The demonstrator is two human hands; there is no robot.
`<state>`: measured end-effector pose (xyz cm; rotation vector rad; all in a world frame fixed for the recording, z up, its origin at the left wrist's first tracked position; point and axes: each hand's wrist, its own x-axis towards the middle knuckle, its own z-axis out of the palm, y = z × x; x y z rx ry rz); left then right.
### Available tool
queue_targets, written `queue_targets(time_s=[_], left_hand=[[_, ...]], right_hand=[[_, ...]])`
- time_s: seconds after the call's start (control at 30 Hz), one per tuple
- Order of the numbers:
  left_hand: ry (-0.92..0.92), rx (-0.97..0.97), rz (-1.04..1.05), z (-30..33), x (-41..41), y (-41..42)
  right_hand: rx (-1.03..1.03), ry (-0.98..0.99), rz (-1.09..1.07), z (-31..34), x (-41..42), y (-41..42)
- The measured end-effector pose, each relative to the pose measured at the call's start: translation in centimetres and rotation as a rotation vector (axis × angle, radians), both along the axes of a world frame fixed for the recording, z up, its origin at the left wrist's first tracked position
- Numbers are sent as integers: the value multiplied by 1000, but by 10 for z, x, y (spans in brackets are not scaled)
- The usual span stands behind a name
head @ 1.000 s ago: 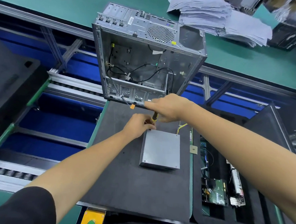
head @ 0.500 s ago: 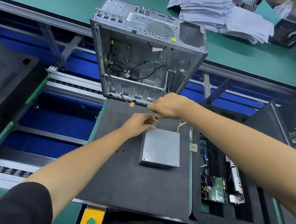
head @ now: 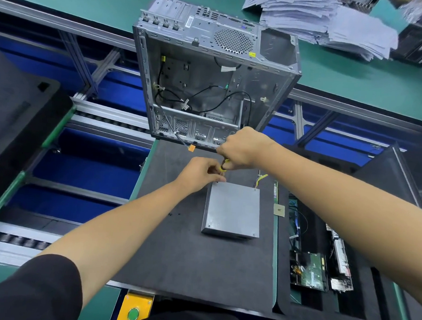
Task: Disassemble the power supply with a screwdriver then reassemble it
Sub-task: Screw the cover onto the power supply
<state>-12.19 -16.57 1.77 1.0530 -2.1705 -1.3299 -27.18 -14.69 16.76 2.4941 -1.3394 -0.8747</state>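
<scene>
While the flat grey metal power supply box [head: 232,210] lay on the dark grey foam work mat [head: 175,256], both hands met over its far left corner. The right hand [head: 242,149] was closed in a fist around the yellow-handled screwdriver [head: 223,166], of which only a short piece of handle showed below the curled fingers; the tool stood roughly upright over that corner. The left hand [head: 199,174] sat just beside it, its fingertips pinched together at the lower part of the screwdriver, right at the box's corner; whether they held the shaft or a screw could not be told. Small screw heads showed at the other three corners of the box's top face, and yellow and dark wires [head: 260,179] came out from its far right edge.

Beyond the hands an open silver metal computer case [head: 209,86] stood at the mat's far edge, with loose black cables inside. To the right, a black foam tray [head: 381,291] held green circuit boards [head: 309,272]. A stack of white papers [head: 322,21] lay on the green table surface [head: 356,77] behind the case. A yellow box with a green button [head: 133,313] sat at the near edge.
</scene>
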Motion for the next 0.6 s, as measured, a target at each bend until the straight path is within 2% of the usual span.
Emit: queue_targets(time_s=[0.13,0.27,0.37,0.43,0.53,0.6], left_hand=[[-50,32,-74,3,-2,-3],[-32,35,-133,4,2,-2],[20,15,-57,2,3,2],[18,-32,-25,1,2,4],[-1,-68,-75,-1,2,5],[-46,-81,-107,-2,4,4]], right_hand=[[62,0,188,3,-5,0],[43,11,73,3,0,4],[29,40,-36,2,4,7],[16,40,-12,2,3,7],[41,-6,151,2,-3,8],[52,-36,142,0,0,9]])
